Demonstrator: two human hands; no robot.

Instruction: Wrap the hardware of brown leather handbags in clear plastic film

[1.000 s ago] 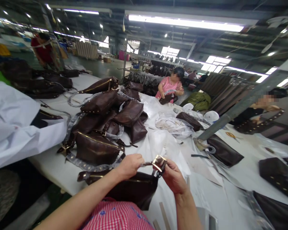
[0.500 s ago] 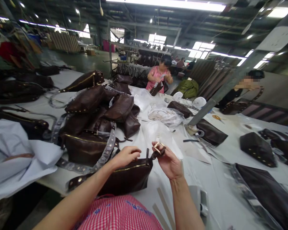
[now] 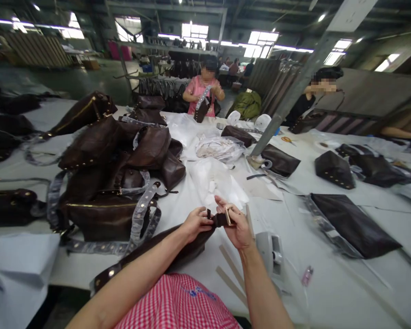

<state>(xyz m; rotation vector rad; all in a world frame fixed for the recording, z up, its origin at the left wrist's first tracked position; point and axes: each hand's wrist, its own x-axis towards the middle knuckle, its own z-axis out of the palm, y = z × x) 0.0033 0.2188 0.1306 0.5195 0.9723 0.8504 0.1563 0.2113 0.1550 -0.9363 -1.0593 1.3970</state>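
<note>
A dark brown leather bag (image 3: 178, 249) lies in front of me at the near edge of the white table (image 3: 294, 237). My left hand (image 3: 196, 221) is closed on the bag's short strap end near its top corner. My right hand (image 3: 238, 224) pinches the gold metal buckle (image 3: 227, 215) on that same strap, fingers curled round it. The two hands are almost touching. A studded strap of the bag (image 3: 106, 275) trails off to the lower left.
A heap of brown bags with plastic-wrapped straps (image 3: 116, 169) fills the table's left. More bags (image 3: 354, 224) lie to the right. A grey tool (image 3: 272, 253) and flat strips (image 3: 231, 274) sit by my right arm. Two other people (image 3: 202, 91) work at the far side.
The view has tilted down and to the right. My hands have come closer together on the strap and buckle, and the bag has slid slightly nearer the table's edge.
</note>
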